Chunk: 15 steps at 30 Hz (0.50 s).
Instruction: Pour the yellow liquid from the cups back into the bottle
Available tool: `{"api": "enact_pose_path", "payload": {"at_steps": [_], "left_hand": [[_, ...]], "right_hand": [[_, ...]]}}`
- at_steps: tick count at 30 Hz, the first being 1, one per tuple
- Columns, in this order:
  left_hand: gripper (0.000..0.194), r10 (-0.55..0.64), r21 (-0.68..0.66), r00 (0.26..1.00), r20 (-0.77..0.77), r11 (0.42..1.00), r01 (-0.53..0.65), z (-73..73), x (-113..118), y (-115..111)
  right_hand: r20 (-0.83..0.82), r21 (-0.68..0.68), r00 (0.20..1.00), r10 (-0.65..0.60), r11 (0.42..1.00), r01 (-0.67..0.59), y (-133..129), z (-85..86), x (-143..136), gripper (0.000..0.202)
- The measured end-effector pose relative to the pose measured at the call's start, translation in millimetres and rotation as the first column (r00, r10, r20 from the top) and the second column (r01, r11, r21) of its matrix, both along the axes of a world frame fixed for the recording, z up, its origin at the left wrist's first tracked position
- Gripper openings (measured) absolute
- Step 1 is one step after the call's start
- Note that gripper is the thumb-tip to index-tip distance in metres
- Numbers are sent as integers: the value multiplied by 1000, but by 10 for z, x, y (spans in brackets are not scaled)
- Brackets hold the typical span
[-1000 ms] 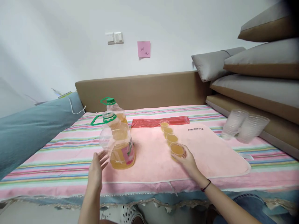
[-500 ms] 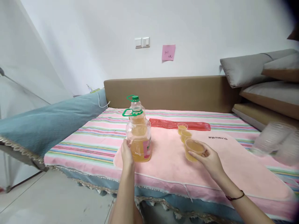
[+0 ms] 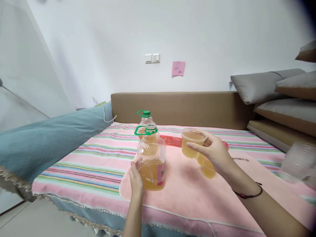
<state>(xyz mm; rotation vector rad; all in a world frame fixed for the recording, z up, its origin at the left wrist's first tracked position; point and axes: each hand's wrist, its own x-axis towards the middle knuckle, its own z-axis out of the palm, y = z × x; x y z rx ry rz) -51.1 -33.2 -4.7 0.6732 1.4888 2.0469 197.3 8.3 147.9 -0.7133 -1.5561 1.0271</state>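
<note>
A clear plastic cup [image 3: 191, 149] of yellow juice is in my right hand [image 3: 213, 151], its fingers closed around the side and the cup raised above the pink mat. My left hand [image 3: 136, 179] rests curled against the left side of a large juice bottle [image 3: 150, 176], thumb and fingers partly hidden. This bottle has no cap on its mouth, carries a green ring handle, and is about half full. Right behind it stands a second bottle [image 3: 146, 114] with a green cap. More filled cups [image 3: 209, 168] stand on the mat, partly covered by my right hand.
Stacks of clear empty cups [image 3: 298, 161] lie at the right. A flat red plastic bag [image 3: 170, 141] lies behind the mat [image 3: 177, 197]. Grey and brown cushions [image 3: 291, 108] are piled at the back right, beside the brown backrest [image 3: 172, 110]. A blue-covered armrest [image 3: 61, 125] borders the left.
My right hand has lifted its cup off the row and carried it left, closer to the bottle. My left hand stays at the bottle. The whole view has shifted slightly.
</note>
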Motion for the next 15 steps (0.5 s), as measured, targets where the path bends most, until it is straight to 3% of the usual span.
{"api": "enact_pose_path", "payload": {"at_steps": [7, 15], "left_hand": [[69, -122, 117, 950, -287, 980, 161, -40, -20, -66], [66, -93, 106, 891, -444, 982, 155, -101, -43, -76]], "right_hand": [[-17, -16, 993, 116, 993, -116, 225, 275, -425, 56], [63, 21, 983, 174, 984, -176, 555, 349, -659, 54]]}}
